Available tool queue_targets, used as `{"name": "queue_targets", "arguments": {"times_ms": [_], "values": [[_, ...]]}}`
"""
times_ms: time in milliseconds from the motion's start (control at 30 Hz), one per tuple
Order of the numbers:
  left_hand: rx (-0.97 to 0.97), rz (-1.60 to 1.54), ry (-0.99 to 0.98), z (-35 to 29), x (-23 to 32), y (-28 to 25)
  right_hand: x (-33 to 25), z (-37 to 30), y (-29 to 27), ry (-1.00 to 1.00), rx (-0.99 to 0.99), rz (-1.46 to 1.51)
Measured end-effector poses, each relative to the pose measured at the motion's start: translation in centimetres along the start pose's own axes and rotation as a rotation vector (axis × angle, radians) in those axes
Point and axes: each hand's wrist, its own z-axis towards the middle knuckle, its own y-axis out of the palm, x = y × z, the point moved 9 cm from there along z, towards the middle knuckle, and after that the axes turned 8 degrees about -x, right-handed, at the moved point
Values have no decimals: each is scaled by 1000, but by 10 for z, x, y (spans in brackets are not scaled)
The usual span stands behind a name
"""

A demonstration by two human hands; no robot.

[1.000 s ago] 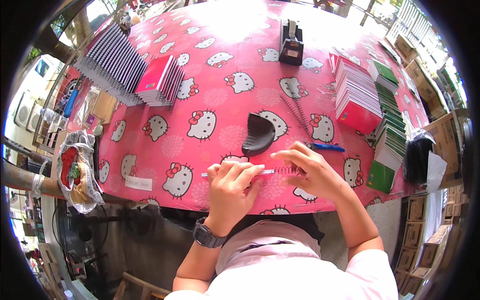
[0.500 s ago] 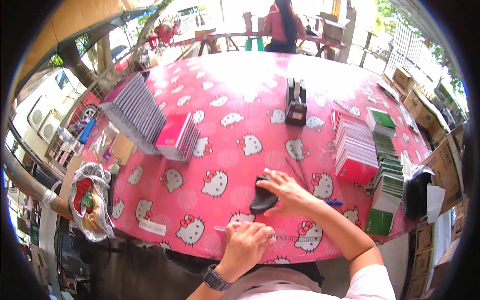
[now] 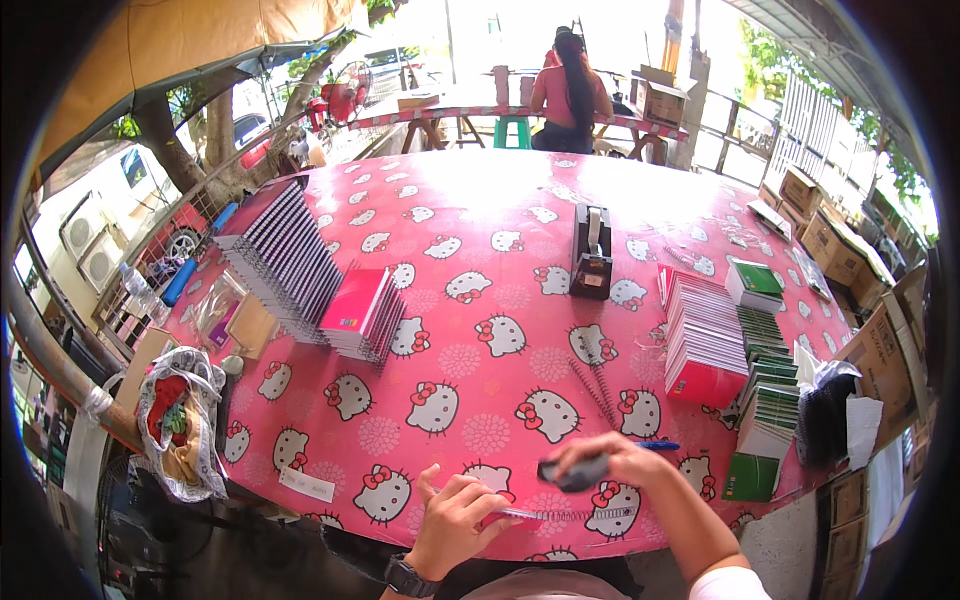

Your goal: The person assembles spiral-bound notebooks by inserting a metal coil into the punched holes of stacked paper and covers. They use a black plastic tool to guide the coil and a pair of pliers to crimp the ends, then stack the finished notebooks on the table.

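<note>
Spiral coil (image 3: pixel 585 516) lies at lower centre of the frame, beside a pale strip (image 3: pixel 516 513) under the left hand (image 3: pixel 462 515), probably steadied there; whether that grip closes I cannot tell, while the right hand (image 3: pixel 612 459) grips a dark curved piece (image 3: pixel 574 475), apparently for firm control

Tablecloth (image 3: pixel 440 320) is shining like smooth plastic | tape dispenser (image 3: pixel 592 275) is looking like hard plastic | pink notebook covers (image 3: pixel 355 300) are showing smooth card | boxes (image 3: pixel 870 348) are showing matt cardboard | black piece (image 3: pixel 580 475) is looking matt | spiral coil (image 3: pixel 572 516) is looking wiry, material unclear
</note>
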Motion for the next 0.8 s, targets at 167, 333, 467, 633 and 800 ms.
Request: {"name": "queue_targets", "arguments": {"times_ms": [167, 333, 467, 633, 800], "values": [[27, -15, 3, -5, -6, 7, 21, -5, 9, 170, 247, -399], [43, -6, -2, -6, -6, 6, 11, 6, 23, 133, 139, -409], [55, 3, -12, -9, -5, 2, -3, 7, 25, -41, 125, 13], [62, -63, -46, -13, -11, 3, 27, 8, 15, 182, 170, -336], [47, -82, -58, -13, -16, 7, 18, 16, 27, 147, 122, -375]]}}
